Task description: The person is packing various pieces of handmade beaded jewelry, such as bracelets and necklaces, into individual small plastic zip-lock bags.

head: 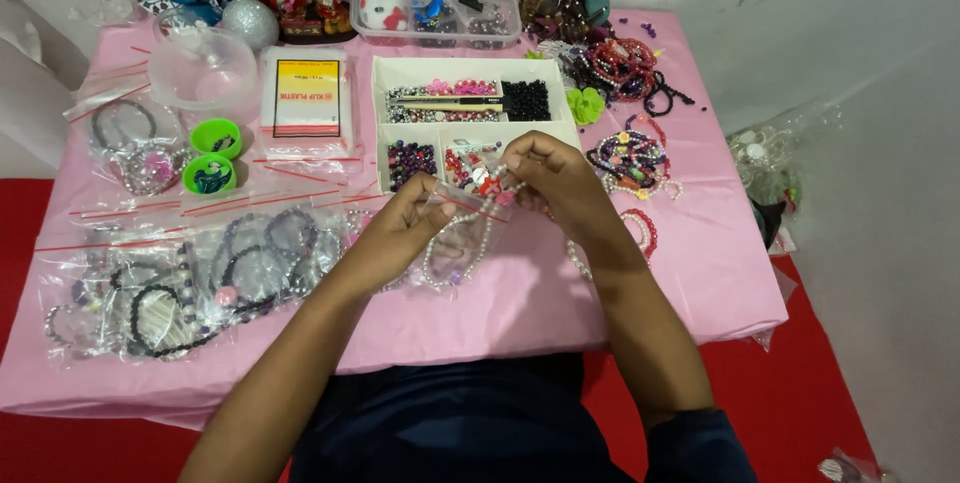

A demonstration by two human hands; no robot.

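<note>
Pink tabletop point(700, 253) crowded — both hands point(400, 233) point(560, 178) pinch a clear bag point(465, 205) mid-table.

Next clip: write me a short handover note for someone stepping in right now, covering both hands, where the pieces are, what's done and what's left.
Left hand: pinching a small clear zip bag by its edge.
Right hand: fingers at the bag's mouth, on a beaded bracelet with red pieces.
Both are above the pink tablecloth, just in front of the white divided bead tray.
Done: bagged bracelets lie at the left.
Left: loose bracelets remain at the right; this bag is not yet sealed.
</note>
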